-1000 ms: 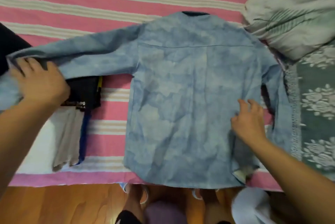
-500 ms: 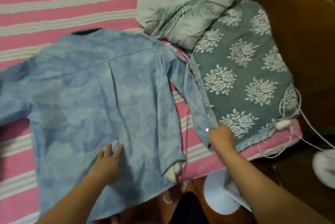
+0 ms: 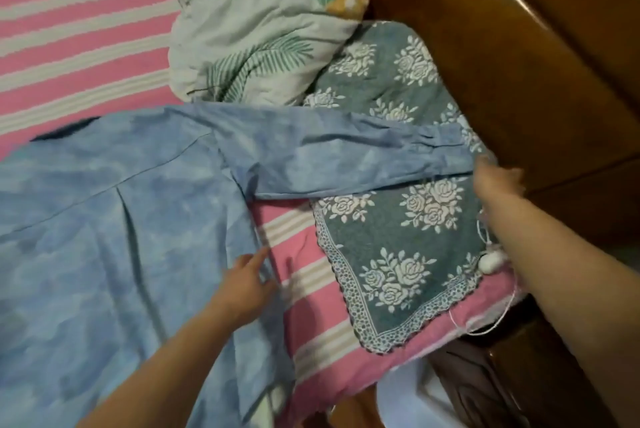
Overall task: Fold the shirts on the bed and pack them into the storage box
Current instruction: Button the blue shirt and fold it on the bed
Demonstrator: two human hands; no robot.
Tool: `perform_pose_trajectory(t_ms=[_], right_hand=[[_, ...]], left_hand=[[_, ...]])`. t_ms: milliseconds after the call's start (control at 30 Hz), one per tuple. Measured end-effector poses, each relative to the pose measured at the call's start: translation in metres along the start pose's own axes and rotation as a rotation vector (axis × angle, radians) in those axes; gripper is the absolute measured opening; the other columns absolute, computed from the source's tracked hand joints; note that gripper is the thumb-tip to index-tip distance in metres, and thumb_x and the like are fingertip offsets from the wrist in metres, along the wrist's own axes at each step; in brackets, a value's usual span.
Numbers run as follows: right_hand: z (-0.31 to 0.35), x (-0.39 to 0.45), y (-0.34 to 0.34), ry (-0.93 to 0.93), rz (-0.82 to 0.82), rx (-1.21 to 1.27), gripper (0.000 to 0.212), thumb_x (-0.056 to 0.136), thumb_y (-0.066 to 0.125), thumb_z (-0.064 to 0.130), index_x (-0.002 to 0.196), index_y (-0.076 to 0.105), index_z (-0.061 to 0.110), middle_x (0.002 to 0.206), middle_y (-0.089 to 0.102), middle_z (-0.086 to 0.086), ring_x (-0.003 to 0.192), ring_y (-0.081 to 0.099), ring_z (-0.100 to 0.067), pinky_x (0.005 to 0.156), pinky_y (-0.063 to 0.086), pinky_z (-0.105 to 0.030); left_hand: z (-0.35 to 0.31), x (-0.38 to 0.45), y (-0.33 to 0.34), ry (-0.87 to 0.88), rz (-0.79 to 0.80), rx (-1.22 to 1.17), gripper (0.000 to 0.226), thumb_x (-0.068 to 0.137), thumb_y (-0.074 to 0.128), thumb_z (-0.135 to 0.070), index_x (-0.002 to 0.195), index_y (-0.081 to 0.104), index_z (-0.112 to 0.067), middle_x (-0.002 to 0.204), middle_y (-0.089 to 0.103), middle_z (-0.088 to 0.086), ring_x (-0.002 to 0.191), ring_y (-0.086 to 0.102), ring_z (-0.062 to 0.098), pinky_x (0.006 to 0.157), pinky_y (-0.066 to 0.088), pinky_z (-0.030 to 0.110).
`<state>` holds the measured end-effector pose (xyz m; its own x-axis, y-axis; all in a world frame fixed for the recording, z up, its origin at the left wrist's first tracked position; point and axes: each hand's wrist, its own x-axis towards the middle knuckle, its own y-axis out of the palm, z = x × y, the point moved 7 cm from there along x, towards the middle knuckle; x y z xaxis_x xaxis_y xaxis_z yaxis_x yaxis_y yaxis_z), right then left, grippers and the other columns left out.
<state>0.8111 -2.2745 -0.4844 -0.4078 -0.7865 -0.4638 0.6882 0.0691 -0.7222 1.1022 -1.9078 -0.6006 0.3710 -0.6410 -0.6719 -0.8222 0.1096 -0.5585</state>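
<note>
Blue mottled shirt (image 3: 114, 254) lies back-up and spread flat on the pink striped bed (image 3: 79, 32), dark collar toward the far side, hem hanging a little past the near bed edge. Its right sleeve (image 3: 346, 157) is drawn out straight to the side, running over the grey floral blanket (image 3: 405, 244) toward the wooden headboard (image 3: 519, 74). Right hand (image 3: 495, 178) is at the cuff end and appears to pinch it, though blur hides the fingers, so the grip itself cannot be confirmed. Left hand (image 3: 247, 283) lies flat with fingers straight on the shirt's side seam, holding nothing, seemingly pinning the body in place. Judgement: sleeve is being stretched ahead of a fold inward. Risks: if the left hand lifts or slides, the pull on the cuff could drag the whole body sideways and wrinkle the smoothed back panel. Sleeve crosses the blanket's raised lace edge, so it may catch or bring the blanket along when folded back. A white cord with a small switch (image 3: 490, 261) sits near the right forearm; the arm could snag it on the return sweep. Hem overhang could slip toward the floor. A bunched leaf-print quilt (image 3: 256, 46) sits just beyond the shoulder and could crowd the fold. Storage box not identifiable in view.
</note>
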Motion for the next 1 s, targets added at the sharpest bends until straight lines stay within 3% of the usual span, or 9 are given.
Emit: perform_pose_trajectory(t_ms=[100, 267, 367, 433, 567, 700, 867, 933, 1000], right_hand=[[-0.041, -0.007, 0.052, 0.204, 0.218, 0.315, 0.067, 0.087, 0.063, 0.048, 0.144, 0.042, 0.018, 0.144, 0.046, -0.01, 0.116, 0.054, -0.03, 0.063, 0.055, -0.043], [-0.018, -0.01, 0.058, 0.098, 0.142, 0.515, 0.025, 0.091, 0.067, 0.028, 0.104, 0.051, 0.015, 0.091, 0.058, -0.009, 0.081, 0.061, -0.019, 0.084, 0.06, -0.038], [0.006, 0.007, 0.057, 0.039, 0.078, 0.508, 0.061, 0.074, 0.072, 0.035, 0.129, 0.049, 0.02, 0.117, 0.065, -0.012, 0.083, 0.062, -0.021, 0.062, 0.06, -0.034], [0.014, 0.021, 0.06, 0.017, 0.139, 0.451, 0.052, 0.084, 0.07, 0.026, 0.132, 0.052, 0.018, 0.114, 0.066, -0.01, 0.074, 0.058, -0.017, 0.049, 0.05, -0.027], [0.047, 0.022, 0.047, -0.099, 0.166, 0.473, 0.026, 0.099, 0.059, 0.01, 0.124, 0.058, 0.017, 0.102, 0.062, -0.003, 0.087, 0.066, -0.019, 0.056, 0.057, -0.026], [0.09, 0.022, 0.018, -0.357, 0.108, 0.687, 0.011, 0.1, 0.058, 0.012, 0.096, 0.057, 0.022, 0.101, 0.064, 0.002, 0.092, 0.067, -0.013, 0.067, 0.058, -0.023], [0.057, 0.058, 0.044, -0.069, 0.073, 0.707, 0.025, 0.1, 0.045, -0.003, 0.108, 0.057, 0.018, 0.119, 0.062, -0.007, 0.104, 0.063, -0.022, 0.071, 0.059, -0.03], [0.051, 0.06, 0.052, 0.033, 0.065, 0.725, 0.024, 0.1, 0.049, 0.006, 0.122, 0.055, 0.014, 0.123, 0.063, -0.01, 0.102, 0.066, -0.027, 0.058, 0.059, -0.034], [0.051, 0.047, 0.067, 0.083, 0.172, 0.712, 0.04, 0.1, 0.057, 0.027, 0.138, 0.047, 0.017, 0.128, 0.061, -0.013, 0.106, 0.067, -0.032, 0.074, 0.06, -0.043]], left_hand=[[0.009, 0.003, 0.026, -0.061, 0.071, 0.111, 0.079, 0.087, 0.047, -0.053, 0.158, 0.033, -0.023, 0.149, 0.043, 0.015, 0.133, 0.049, 0.034, 0.114, 0.037, 0.037], [0.025, -0.001, 0.052, -0.09, 0.035, 0.205, 0.058, 0.091, 0.045, -0.042, 0.147, 0.047, -0.025, 0.142, 0.049, 0.014, 0.13, 0.05, 0.036, 0.11, 0.04, 0.042], [0.004, 0.004, 0.036, -0.09, -0.035, 0.145, 0.046, 0.094, 0.057, -0.029, 0.139, 0.049, -0.019, 0.135, 0.05, 0.014, 0.122, 0.056, 0.039, 0.1, 0.047, 0.043], [-0.019, 0.012, 0.006, 0.009, -0.219, 0.161, 0.039, 0.091, 0.063, -0.023, 0.128, 0.053, -0.012, 0.127, 0.051, 0.015, 0.115, 0.057, 0.041, 0.092, 0.05, 0.048], [-0.053, 0.042, -0.064, 0.18, -0.591, 0.27, 0.036, 0.085, 0.073, -0.024, 0.114, 0.057, -0.009, 0.114, 0.054, 0.017, 0.103, 0.054, 0.042, 0.078, 0.052, 0.052], [-0.052, 0.085, -0.085, 0.059, -0.549, 0.331, 0.052, 0.081, 0.077, -0.039, 0.119, 0.052, -0.013, 0.122, 0.048, 0.017, 0.111, 0.049, 0.043, 0.077, 0.052, 0.057], [-0.038, 0.101, -0.086, 0.039, -0.609, 0.479, 0.028, 0.079, 0.067, -0.001, 0.1, 0.05, -0.008, 0.103, 0.045, 0.022, 0.09, 0.053, 0.046, 0.059, 0.05, 0.055], [-0.035, 0.095, -0.086, 0.078, -0.629, 0.455, 0.026, 0.082, 0.065, 0.001, 0.1, 0.048, -0.008, 0.104, 0.045, 0.023, 0.077, 0.057, 0.048, 0.055, 0.047, 0.051], [-0.032, 0.089, -0.083, 0.126, -0.602, 0.457, 0.03, 0.085, 0.067, -0.003, 0.105, 0.048, -0.012, 0.102, 0.045, 0.02, 0.064, 0.059, 0.046, 0.05, 0.04, 0.043]])
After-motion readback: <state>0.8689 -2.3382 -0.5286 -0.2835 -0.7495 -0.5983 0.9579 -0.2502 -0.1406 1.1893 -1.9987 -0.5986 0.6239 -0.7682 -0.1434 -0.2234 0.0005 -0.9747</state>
